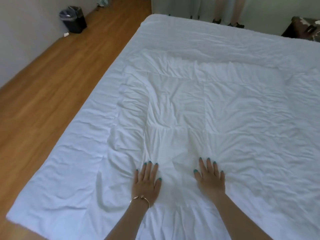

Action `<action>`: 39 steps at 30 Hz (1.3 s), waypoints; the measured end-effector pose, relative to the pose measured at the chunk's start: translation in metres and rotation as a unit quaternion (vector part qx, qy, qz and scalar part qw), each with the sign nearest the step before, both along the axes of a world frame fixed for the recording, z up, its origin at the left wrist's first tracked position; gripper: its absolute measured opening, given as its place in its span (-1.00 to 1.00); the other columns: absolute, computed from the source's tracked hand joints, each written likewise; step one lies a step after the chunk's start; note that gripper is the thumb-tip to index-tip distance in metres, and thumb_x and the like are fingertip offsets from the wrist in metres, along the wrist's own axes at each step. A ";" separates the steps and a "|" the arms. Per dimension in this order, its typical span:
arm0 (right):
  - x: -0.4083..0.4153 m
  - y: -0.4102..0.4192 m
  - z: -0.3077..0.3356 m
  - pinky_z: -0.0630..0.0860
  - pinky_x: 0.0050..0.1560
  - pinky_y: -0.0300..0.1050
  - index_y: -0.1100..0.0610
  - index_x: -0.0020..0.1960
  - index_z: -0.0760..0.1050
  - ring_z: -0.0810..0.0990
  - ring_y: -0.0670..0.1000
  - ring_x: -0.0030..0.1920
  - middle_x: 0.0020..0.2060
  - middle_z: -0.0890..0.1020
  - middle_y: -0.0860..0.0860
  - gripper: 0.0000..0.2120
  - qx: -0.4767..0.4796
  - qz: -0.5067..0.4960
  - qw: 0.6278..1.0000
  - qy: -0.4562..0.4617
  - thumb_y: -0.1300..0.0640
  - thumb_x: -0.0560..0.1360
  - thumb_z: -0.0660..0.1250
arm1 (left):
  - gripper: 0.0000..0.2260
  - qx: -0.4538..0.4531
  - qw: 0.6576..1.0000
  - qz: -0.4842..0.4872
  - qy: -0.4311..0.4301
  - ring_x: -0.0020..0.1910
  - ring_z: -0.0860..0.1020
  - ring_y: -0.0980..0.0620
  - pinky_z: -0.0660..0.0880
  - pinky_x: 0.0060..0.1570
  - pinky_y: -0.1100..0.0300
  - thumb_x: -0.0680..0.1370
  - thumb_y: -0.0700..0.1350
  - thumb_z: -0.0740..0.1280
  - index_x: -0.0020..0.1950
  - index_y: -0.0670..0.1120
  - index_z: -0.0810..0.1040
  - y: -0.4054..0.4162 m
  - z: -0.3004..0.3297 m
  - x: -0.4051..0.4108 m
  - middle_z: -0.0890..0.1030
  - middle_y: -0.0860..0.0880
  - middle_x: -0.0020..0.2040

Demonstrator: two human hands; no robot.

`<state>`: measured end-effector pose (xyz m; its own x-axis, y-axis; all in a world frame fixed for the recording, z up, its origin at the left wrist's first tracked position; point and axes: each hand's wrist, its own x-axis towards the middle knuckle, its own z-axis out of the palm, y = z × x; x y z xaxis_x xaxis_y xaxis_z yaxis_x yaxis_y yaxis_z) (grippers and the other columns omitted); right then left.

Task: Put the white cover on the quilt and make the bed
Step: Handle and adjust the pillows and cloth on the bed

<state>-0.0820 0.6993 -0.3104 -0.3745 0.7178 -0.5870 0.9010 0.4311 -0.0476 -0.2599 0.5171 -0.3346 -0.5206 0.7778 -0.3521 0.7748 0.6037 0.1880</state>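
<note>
A stitched white quilt (199, 104) lies spread over the middle of the bed, its left edge showing as a raised line. Under and around it lies a wider white cover (72, 170), wrinkled, reaching the bed's left and near edges. My left hand (147, 181), with a gold bracelet at the wrist, rests flat on the quilt, fingers spread. About a hand's width to its right, my right hand (210, 177) also presses flat on the quilt. Neither hand grips any fabric.
Wooden floor (57, 80) runs along the bed's left side. A black bin (73, 19) with a liner stands by the wall at the far left, a scrap of paper beside it. A dark piece of furniture (301, 29) stands at the far right. Curtains hang beyond the bed's far end.
</note>
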 end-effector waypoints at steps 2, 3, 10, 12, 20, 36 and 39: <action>0.006 -0.032 0.001 -0.18 0.53 0.15 -0.18 0.54 -0.36 -0.27 0.06 0.56 0.57 -0.28 -0.07 -0.44 -0.026 -0.019 0.999 0.015 -0.20 0.65 -0.16 | -0.51 -0.027 0.999 -0.011 -0.036 0.39 0.43 -0.05 0.06 0.37 -0.02 0.57 0.14 0.05 0.48 0.03 0.28 -0.030 0.006 0.013 0.44 -0.02 0.42; 0.007 -0.049 0.002 -0.17 0.53 0.16 -0.18 0.53 -0.37 -0.27 0.06 0.56 0.56 -0.28 -0.07 -0.44 -0.036 -0.032 0.999 0.023 -0.20 0.65 -0.17 | -0.53 -0.031 0.998 -0.028 -0.051 0.40 0.40 -0.06 0.06 0.37 -0.02 0.61 0.13 0.00 0.49 0.02 0.27 -0.043 0.008 0.016 0.43 -0.01 0.43; -0.005 -0.153 0.010 -0.05 0.51 0.16 -0.20 0.52 -0.39 -0.15 0.04 0.58 0.58 -0.21 -0.09 -0.45 0.029 -0.114 0.993 0.018 -0.16 0.65 -0.16 | -0.43 -0.099 0.979 -0.173 -0.050 0.53 0.19 0.03 -0.29 0.46 0.10 0.62 0.19 -0.28 0.56 0.06 0.14 -0.102 0.030 -0.035 0.11 0.07 0.56; -0.021 -0.178 0.015 0.03 0.51 0.14 -0.16 0.55 -0.32 -0.10 0.06 0.58 0.59 -0.12 -0.06 -0.47 0.061 -0.156 0.986 0.013 -0.13 0.66 -0.15 | -0.45 -0.063 0.969 -0.239 -0.016 0.56 -0.18 0.08 -0.42 0.43 0.10 0.60 0.22 -0.31 0.58 0.11 -0.14 -0.118 0.028 -0.063 -0.22 0.12 0.55; -0.150 -0.327 0.026 -0.03 0.50 0.20 0.04 0.60 -0.21 -0.15 0.13 0.57 0.59 -0.15 0.00 -0.32 -0.022 -0.226 0.974 -0.010 -0.23 0.63 -0.04 | -0.50 -0.229 0.902 -0.346 -0.118 0.56 -0.21 -0.01 -0.18 0.52 -0.05 0.66 0.17 -0.15 0.55 0.19 -0.28 -0.208 0.036 -0.185 -0.27 0.08 0.57; -0.332 -0.422 0.033 0.30 0.41 0.08 0.15 0.57 0.02 0.21 0.15 0.49 0.53 0.14 0.11 -0.37 -0.200 -0.277 0.937 0.065 0.10 0.56 0.17 | -0.47 -0.258 0.942 -0.112 -0.185 0.37 0.36 -0.07 0.36 0.27 0.01 0.63 0.23 -0.08 0.46 -0.02 0.34 -0.312 0.071 -0.328 0.40 -0.05 0.42; -0.398 -0.456 0.021 0.33 0.40 0.03 0.10 0.57 0.05 0.29 0.10 0.44 0.51 0.20 0.07 -0.33 -0.244 -0.214 0.942 0.085 0.07 0.55 0.25 | -0.51 -0.241 0.943 -0.071 -0.216 0.33 0.40 -0.08 0.40 0.24 0.01 0.63 0.18 -0.01 0.45 -0.04 0.34 -0.331 0.060 -0.362 0.41 -0.06 0.40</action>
